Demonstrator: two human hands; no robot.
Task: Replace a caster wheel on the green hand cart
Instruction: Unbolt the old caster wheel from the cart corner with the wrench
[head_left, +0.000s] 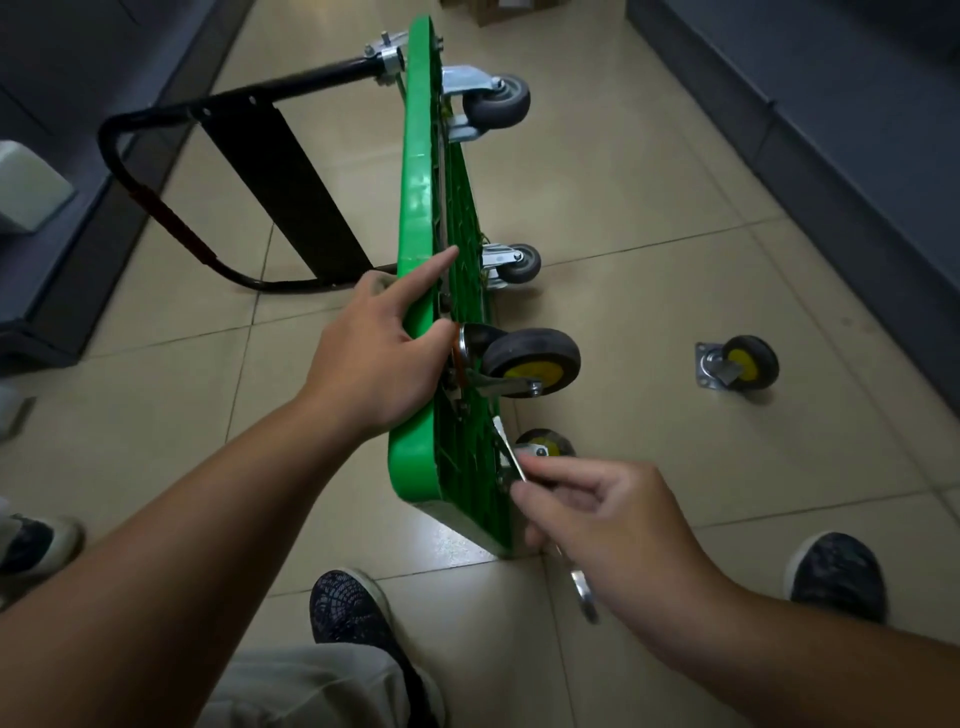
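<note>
Both hands are holding something. The left hand (374, 358) clasps the top edge of the cart (415, 197), thumb on the ribbed underside and forefinger stretched out along the rim. The right hand (613, 525) pinches a wrench (583, 590) between thumb and fingertips, with the ring end sticking out below the palm.

The cart stands on its long edge on the tiled floor (649, 208), running away from the person, its underside facing right. Its black handle (156, 208) is folded out to the left and rests on the tiles.

Four casters stick out from the underside. The two far ones are grey, one (496, 101) by the handle hinge and one (519, 263) lower down. The near two have yellow hubs: the upper caster (530, 361) sits just beside the left thumb, and the lower caster (543, 444) is half hidden behind the right fingers.

The wrench's upper end reaches the underside just by the lower caster; whether it sits on a nut I cannot tell.

A loose caster (737, 366), also with a yellow hub, lies on the tiles well to the right of the cart, its mounting plate on its left side. Two dark shoes (348, 613) stand on either side of the cart's near end.
</note>
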